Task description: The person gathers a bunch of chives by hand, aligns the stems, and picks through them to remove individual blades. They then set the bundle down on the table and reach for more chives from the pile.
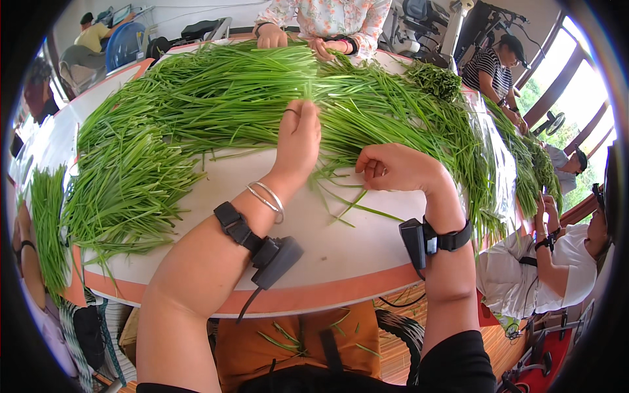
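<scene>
Chive-like green stems (242, 85), spread in a thick arc from 9 o'clock through 12 to 3, clock centred on the view and 12 pointing away from the wearer. At 12, the left hand (300, 139) has thumb and fingertips drawn together at the pile's near edge; blur hides whether any stem is clamped between them. Between 2 and 3, the right hand (406, 169) is turned inward, fingers curled, thumb close to the index; whether it grips a stem cannot be made out. The step appears to be picking stems from the heap. It is best done with a light fingertip pinch, drawing each along its length so that neighbours are not dragged or bruised. Loose stems (347, 209) lie on the white table (314, 239) just below the right hand and are best kept apart from the heap. Outward, a darker tangled clump (434, 80) lies between 1 and 2, a separate bundle (49, 223) at 9, and a co-worker's hands (270, 36) rest at the far edge towards 12.
</scene>
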A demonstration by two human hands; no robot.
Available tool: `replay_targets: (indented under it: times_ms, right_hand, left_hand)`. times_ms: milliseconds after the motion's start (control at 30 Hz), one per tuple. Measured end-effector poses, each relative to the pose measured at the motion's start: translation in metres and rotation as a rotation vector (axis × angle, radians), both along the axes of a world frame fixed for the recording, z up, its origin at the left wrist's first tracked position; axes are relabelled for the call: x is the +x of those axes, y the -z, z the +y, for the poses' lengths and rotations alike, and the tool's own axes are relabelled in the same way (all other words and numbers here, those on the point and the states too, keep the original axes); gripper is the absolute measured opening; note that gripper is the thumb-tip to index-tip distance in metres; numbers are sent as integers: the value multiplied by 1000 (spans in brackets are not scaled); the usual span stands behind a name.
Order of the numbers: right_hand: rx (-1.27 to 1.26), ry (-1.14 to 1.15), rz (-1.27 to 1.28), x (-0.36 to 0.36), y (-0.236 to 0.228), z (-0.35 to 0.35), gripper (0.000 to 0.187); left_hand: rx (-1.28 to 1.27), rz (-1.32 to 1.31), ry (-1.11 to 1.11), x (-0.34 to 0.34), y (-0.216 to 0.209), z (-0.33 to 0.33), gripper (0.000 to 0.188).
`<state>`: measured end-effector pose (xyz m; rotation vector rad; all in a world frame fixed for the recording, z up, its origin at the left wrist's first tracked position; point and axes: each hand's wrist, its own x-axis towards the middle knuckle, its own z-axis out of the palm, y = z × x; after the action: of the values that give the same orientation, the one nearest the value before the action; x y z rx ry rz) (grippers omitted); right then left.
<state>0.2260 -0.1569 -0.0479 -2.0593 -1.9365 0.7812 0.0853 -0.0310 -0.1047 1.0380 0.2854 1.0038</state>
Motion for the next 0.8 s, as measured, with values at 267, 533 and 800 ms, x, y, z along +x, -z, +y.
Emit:
replay_targets:
  times_ms: [267,533,800]
  right_hand:
    - [35,-103,-35,4,7,5,24]
    - [318,64,783,15,-8,4,22]
    - [534,183,1060,22,4,13,24]
  left_hand:
    - [3,38,-69,-1,-2,-1,23]
    - [-44,62,86,-4,1,7,28]
    - [-127,-37,138,-12,-9,5,33]
